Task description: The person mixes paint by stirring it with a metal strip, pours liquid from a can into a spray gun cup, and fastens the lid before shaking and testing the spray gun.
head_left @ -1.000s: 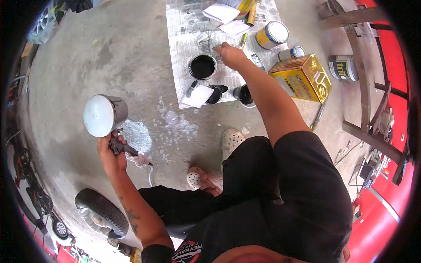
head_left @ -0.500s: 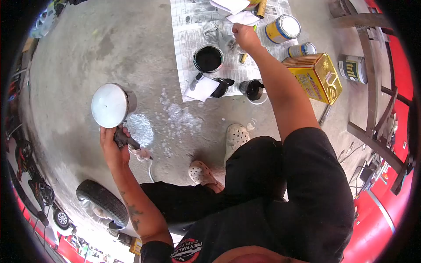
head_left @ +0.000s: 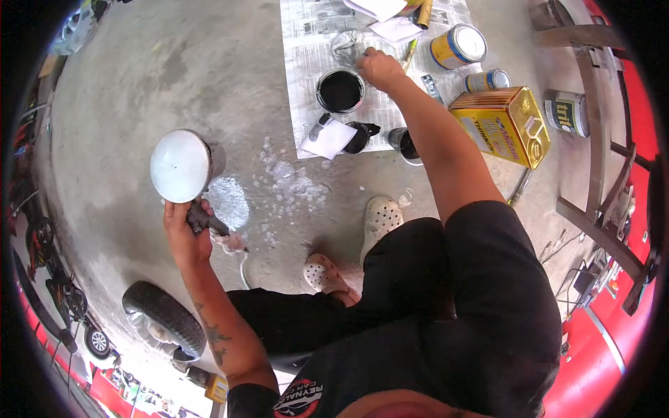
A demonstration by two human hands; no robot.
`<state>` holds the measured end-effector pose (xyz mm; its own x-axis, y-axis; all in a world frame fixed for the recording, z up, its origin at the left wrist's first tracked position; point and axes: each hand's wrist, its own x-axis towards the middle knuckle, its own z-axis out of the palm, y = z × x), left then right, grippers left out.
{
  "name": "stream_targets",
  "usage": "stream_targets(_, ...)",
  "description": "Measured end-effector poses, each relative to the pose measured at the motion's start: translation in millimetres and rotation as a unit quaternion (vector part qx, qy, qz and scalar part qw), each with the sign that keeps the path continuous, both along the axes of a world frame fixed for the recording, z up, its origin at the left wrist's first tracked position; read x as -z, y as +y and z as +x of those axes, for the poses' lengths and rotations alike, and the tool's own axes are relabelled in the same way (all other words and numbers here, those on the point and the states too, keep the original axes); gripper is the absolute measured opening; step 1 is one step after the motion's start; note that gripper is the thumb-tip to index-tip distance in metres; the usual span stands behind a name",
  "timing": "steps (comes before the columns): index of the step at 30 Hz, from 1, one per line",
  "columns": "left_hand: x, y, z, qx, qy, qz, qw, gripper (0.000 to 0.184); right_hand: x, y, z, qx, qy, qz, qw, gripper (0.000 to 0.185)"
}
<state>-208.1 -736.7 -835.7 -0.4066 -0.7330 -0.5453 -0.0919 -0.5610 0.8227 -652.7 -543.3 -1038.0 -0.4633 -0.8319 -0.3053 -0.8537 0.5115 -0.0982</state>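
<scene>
My left hand is wrapped round the dark handle of a spray gun. Its round cup, with a pale lid, faces up toward me, and a hose trails from the gun. Over the newspaper, my right hand is closed, fingertips pinched beside a crumpled greyish wad; what the fingers hold is hidden. Just left of that hand stands an open can of black paint. Nearer me are a black-smeared cup with white paper next to it, and another dark-filled cup, partly behind my forearm.
Newspaper covers the floor under the paint things. To the right stand a yellow thinner tin, a yellow-blue can, a smaller can and a labelled can. A tyre lies lower left; metal frames line the right.
My right hand has moved left and toward me, closer to the open can of black paint. My left hand still holds the spray gun; the whole view has shifted slightly.
</scene>
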Motion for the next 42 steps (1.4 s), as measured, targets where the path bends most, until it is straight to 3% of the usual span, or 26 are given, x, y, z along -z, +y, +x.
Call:
stream_targets(1, 0.0, 0.0, 1.7, -0.002, 0.001, -0.001, 1.000, 0.029, 4.1, 0.2, 0.1, 0.010, -0.001, -0.020, 1.000, 0.020)
stream_targets(5, -0.6, 1.1, 8.0, -0.008, -0.003, -0.018, 1.000, 0.030, 15.7, -3.1, -11.1, 0.122, -0.072, -0.141, 0.980, 0.013)
stream_targets(9, -5.3, 2.2, 5.5, -0.003, -0.012, -0.024, 1.000, 0.030, -13.6, -2.3, -17.0, 0.139, -0.077, -0.187, 0.969, 0.023)
stream_targets(12, -2.2, 0.3, 5.1, 0.005, 0.003, -0.022, 1.000, 0.029, -35.0, -2.0, -20.9, 0.169, -0.072, -0.142, 0.973, 0.022)
stream_targets(22, -9.1, 8.0, -5.2, -0.027, 0.019, -0.002, 0.999, 0.034, -25.4, -5.2, -41.3, 0.199, -0.024, -0.157, 0.967, 0.020)
stream_targets(25, -13.3, 9.6, -5.7, -0.039, 0.010, -0.001, 0.999, 0.034, -29.1, -4.2, -41.3, 0.234, 0.001, -0.211, 0.949, 0.025)
stream_targets(28, -13.5, 10.2, -8.1, -0.040, 0.011, 0.003, 0.999, 0.033, -44.3, -0.7, -40.4, 0.249, -0.101, -0.261, 0.927, 0.031)
stream_targets(29, -13.5, 10.0, -8.4, -0.038, 0.013, 0.004, 0.999, 0.032, -49.8, -1.2, -38.3, 0.261, -0.138, -0.258, 0.920, 0.046)
stream_targets(32, -9.3, 10.2, -9.4, -0.043, 0.011, 0.011, 0.999, 0.031, -58.5, 5.1, -31.2, 0.360, -0.425, -0.371, 0.743, 0.056)
stream_targets(33, -11.5, 12.3, -13.9, -0.048, 0.011, 0.019, 0.999, 0.031, -79.4, 3.4, -19.5, 0.400, -0.461, -0.379, 0.695, 0.058)
stream_targets(35, -2.2, 11.9, -16.8, -0.038, 0.017, 0.025, 0.999, 0.033, -84.3, 17.4, -17.9, 0.345, -0.628, -0.432, 0.548, 0.055)
stream_targets(36, 2.5, 9.9, -14.0, -0.040, 0.016, 0.022, 0.999, 0.035, -97.3, 13.1, -7.0, 0.381, -0.597, -0.408, 0.576, 0.055)
stream_targets(38, 12.0, 11.2, -17.6, -0.058, 0.045, 0.033, 0.997, 0.040, -139.4, 3.8, 26.8, 0.371, -0.527, -0.332, 0.689, 0.061)
stream_targets(40, 12.9, 12.7, -25.2, -0.041, 0.060, 0.043, 0.996, 0.048, -159.7, -8.8, 64.3, 0.187, -0.361, -0.334, 0.851, 0.064)
stream_targets(41, 15.0, 12.4, -28.8, -0.055, 0.073, 0.063, 0.994, 0.051, -196.5, -17.1, 92.1, 0.098, -0.295, -0.319, 0.895, 0.066)
stream_targets(42, 16.9, 12.4, -31.7, -0.071, 0.086, 0.083, 0.990, 0.053, -221.0, -26.7, 112.8, -0.051, -0.139, -0.374, 0.916, 0.069)
